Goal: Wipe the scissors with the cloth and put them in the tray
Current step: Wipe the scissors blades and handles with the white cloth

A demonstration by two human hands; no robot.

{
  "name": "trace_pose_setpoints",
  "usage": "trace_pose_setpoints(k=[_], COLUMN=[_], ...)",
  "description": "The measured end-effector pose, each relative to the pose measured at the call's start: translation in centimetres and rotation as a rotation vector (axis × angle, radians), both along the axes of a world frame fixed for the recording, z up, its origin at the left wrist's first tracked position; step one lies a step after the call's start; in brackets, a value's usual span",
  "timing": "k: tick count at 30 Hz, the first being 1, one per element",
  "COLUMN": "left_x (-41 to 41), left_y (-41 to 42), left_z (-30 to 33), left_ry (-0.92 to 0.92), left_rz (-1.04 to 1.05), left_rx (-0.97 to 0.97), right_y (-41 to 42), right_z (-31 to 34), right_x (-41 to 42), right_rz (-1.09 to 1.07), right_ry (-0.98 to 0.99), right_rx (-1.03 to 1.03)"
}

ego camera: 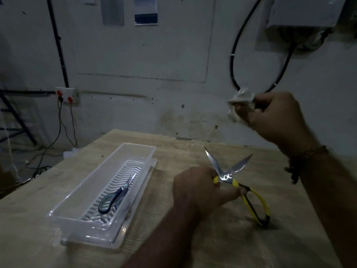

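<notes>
While the left hand [195,187] sits low in the middle of the frame, its fingers are curled round the yellow-and-black scissors [238,183] near the pivot, gripping one handle. Those scissors are open — two shiny blades fan up and apart in a V, and the free looped handle trails down toward the lower right, just over the wooden table [193,238]; whether it touches the wood cannot be told. Up at the right of the frame, well apart from the blades, the right hand [274,115] is raised in front of the wall, fingers closed on a crumpled pale cloth [240,101] that bulges out to the left of the knuckles. At lower left, a clear plastic tray [135,149] lies on the table — inside it, on a ribbed white insert, rests a second pair of scissors with dark handles [114,198], blades closed.
</notes>
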State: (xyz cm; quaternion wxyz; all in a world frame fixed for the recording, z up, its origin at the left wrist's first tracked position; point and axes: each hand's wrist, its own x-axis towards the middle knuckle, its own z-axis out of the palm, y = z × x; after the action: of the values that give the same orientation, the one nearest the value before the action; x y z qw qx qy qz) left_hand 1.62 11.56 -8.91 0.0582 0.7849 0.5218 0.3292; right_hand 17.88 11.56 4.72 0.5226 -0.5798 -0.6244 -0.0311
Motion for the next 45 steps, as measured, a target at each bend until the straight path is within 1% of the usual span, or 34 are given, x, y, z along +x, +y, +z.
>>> trace_pose_setpoints(k=[4, 6, 8, 10, 13, 15, 19, 22, 24, 26, 28, 31, 34, 36, 38, 40, 42, 43, 45], left_x=[0.0, 0.1, 0.2, 0.1, 0.0, -0.1, -0.2, 0.2, 0.5, 0.6, 0.5, 0.2, -0.2, -0.3, -0.3, -0.3, -0.3, -0.3, -0.3], left_y=[0.8, 0.9, 0.9, 1.1, 0.8, 0.7, 0.7, 0.4, 0.4, 0.6, 0.6, 0.6, 0.9, 1.1, 1.3, 1.5, 1.6, 1.6, 1.5], left_z=[-0.4, -0.6, -0.7, -0.8, -0.4, -0.2, -0.1, -0.2, -0.3, -0.5, -0.5, -0.3, -0.1, -0.1, -0.1, -0.1, 0.0, 0.1, 0.3], left_ry=[0.025, 0.008, -0.014, -0.008, 0.017, 0.027, 0.054, 0.060, 0.089, 0.098, 0.053, -0.034, -0.191, -0.297, -0.401, -0.488, -0.588, -0.642, -0.747], left_rz=[0.025, 0.016, -0.010, -0.020, -0.011, 0.008, 0.058, 0.045, 0.035, 0.036, 0.023, 0.035, 0.010, -0.058, -0.110, -0.168, -0.234, -0.275, -0.348], left_rx=[0.028, 0.048, 0.083, 0.105, 0.091, 0.079, 0.095, 0.101, 0.107, 0.092, 0.035, -0.023, -0.101, -0.172, -0.214, -0.248, -0.292, -0.315, -0.371], right_y=[-0.9, -0.9, -0.8, -0.7, -0.5, -0.4, 0.0, 0.8, 1.4, 2.1, 2.5, 1.8, 0.0, -0.7, -0.5, -0.4, -0.3, -0.2, 0.1], right_z=[-3.8, -5.4, -6.2, -6.2, -6.8, -7.4, -7.9, -7.8, -7.4, -6.9, -6.2, -4.5, -3.0, -3.7, -5.4, -6.7, -7.3, -7.6, -8.5], right_x=[0.2, -0.3, -0.8, -1.2, -1.8, -2.3, -2.7, -3.1, -3.6, -4.1, -4.3, -3.0, -0.2, 2.0, 3.9, 5.0, 5.1, 5.1, 5.2], right_rz=[0.107, 0.142, 0.081, -0.019, -0.109, -0.141, -0.145, -0.121, -0.120, -0.141, -0.135, -0.096, -0.077, -0.119, -0.146, -0.033, 0.106, 0.154, 0.211], right_ry=[-0.107, -0.231, -0.402, -0.531, -0.589, -0.531, -0.352, -0.249, -0.229, -0.258, -0.254, -0.145, -0.071, -0.026, 0.098, 0.318, 0.564, 0.636, 0.687], right_rx=[-0.165, -0.259, -0.273, -0.266, -0.243, -0.180, -0.098, -0.052, -0.006, 0.036, 0.073, 0.153, 0.228, 0.190, 0.113, 0.002, -0.160, -0.220, -0.272])
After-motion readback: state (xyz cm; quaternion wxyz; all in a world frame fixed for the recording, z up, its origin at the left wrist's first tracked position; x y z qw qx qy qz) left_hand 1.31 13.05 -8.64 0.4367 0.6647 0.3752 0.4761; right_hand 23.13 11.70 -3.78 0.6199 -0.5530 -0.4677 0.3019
